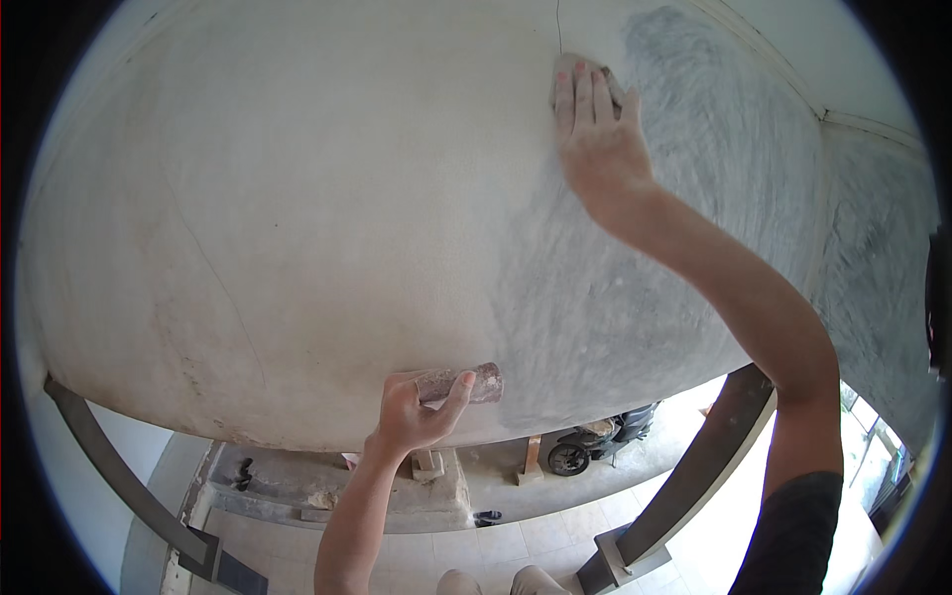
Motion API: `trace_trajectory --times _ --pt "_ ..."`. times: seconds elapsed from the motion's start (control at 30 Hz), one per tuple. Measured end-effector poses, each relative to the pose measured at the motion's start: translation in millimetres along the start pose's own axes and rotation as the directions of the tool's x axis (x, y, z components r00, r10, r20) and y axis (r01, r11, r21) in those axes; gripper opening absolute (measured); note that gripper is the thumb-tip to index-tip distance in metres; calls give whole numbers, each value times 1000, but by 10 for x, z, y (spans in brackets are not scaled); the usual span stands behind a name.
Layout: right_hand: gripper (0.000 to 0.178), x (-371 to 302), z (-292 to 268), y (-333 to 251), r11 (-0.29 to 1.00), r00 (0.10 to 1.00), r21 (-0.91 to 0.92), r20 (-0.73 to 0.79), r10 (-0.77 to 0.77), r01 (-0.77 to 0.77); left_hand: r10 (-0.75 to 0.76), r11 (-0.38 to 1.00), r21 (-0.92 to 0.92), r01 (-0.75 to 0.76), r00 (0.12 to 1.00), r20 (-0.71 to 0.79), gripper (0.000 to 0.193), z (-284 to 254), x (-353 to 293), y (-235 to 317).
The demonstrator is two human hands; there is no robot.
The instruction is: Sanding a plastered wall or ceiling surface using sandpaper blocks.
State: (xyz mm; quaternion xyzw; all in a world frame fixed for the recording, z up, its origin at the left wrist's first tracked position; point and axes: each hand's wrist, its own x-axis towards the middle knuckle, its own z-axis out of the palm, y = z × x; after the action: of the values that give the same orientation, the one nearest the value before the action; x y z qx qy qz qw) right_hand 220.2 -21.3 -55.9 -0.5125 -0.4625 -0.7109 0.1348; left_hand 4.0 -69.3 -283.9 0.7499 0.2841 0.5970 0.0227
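Observation:
A large pale wall (297,198) spreads before me, with a patch of grey swirling scuff marks (684,178) on its right part. High up, where the pale and grey parts meet, my right hand (605,139) lies with its fingers extended over a dusty piece of sandpaper (561,83), pressing it to the surface. Most of that piece is hidden under the fingers. Lower down, my left hand (421,412) grips a dusty, brownish roll of sandpaper (486,383), thumb over its side. This roll is close to the wall's lower part; I cannot tell whether it touches.
Thin cracks (230,297) run down the wall. Dark grey posts (684,466) stand at left and right below. A motorbike (585,448) is parked far below, past a concrete ledge (436,501). Tiled floor (516,540) extends under me.

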Motion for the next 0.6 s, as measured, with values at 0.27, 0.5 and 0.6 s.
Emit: trace_trajectory --times 0.27,0.5,0.6 --pt "87 10 -98 -116 990 993 -95 41 109 -105 -10 1000 14 11 996 -93 23 -54 -39 -29" --pt "85 178 -47 259 986 977 -44 128 168 -164 -95 995 -20 95 995 17 27 50 35 119" --pt "89 -48 -117 -164 991 995 -118 71 74 -65 47 998 34 -45 997 -55 31 -30 47 64"
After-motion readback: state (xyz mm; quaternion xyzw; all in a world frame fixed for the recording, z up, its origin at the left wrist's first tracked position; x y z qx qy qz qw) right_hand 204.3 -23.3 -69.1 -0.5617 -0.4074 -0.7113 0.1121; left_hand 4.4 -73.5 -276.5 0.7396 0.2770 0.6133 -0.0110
